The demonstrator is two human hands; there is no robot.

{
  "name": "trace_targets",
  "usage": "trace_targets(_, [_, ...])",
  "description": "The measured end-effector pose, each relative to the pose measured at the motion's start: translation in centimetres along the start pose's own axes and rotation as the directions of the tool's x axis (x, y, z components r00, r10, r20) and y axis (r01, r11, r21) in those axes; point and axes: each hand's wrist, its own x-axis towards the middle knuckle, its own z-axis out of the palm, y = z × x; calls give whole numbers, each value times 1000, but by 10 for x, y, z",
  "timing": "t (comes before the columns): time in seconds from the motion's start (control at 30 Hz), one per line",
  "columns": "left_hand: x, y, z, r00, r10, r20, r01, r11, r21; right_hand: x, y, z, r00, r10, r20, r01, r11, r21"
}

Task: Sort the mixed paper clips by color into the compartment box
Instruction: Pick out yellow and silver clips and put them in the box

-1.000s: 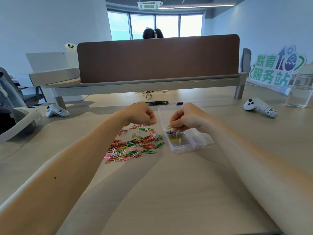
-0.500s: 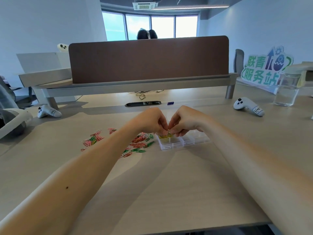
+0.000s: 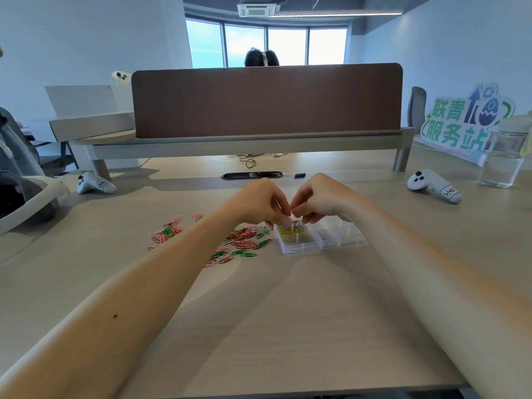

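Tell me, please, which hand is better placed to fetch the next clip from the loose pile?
Probably the left hand: the loose pile lies on its side, just below its wrist. The right hand hovers over the compartment box and would have to cross the left.

Bright, even daylight fills the room, coming from the row of tall windows (image 3: 266, 43) at the top centre, which are blown out to pale blue-white. A long ceiling strip light (image 3: 335, 14) glows at upper right. The pale wooden counter (image 3: 288, 326) carries soft, broad shadows beneath both forearms, falling toward the lower centre. Wide-angle distortion bows the walls and stretches the forearms at the lower corners. Fine detail is soft overall, and the clear plastic compartment box (image 3: 325, 244) shows faint glare.
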Motion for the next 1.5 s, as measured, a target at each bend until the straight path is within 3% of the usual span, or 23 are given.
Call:
trace_targets(0.23, [-27,-39,-30,980,-81,-182,92,994,52,9,-13,16,998,-61,7,61,998,-15])
trace_targets(0.43, [-48,-88,-32,939,-248,-238,291,943,162,25,-35,49,975,-214,56,220,965,-145])
trace_targets(0.57, [-51,-99,-21,921,-304,-245,348,924,159,36,-50,73,960,-263,100,279,931,-233])
trace_targets(0.93, [-55,-101,-25,939,-303,-163,331,926,182,47,-60,104,948,-251,195,310,866,-392])
trace_targets(1.23, [-63,-100,-27,949,-194,-247,197,980,-12,45,-55,105,955,-274,114,297,887,-354])
trace_targets(1.5, [-64,-97,-29,956,-185,-227,167,981,-96,38,-55,93,965,-254,66,262,952,-160])
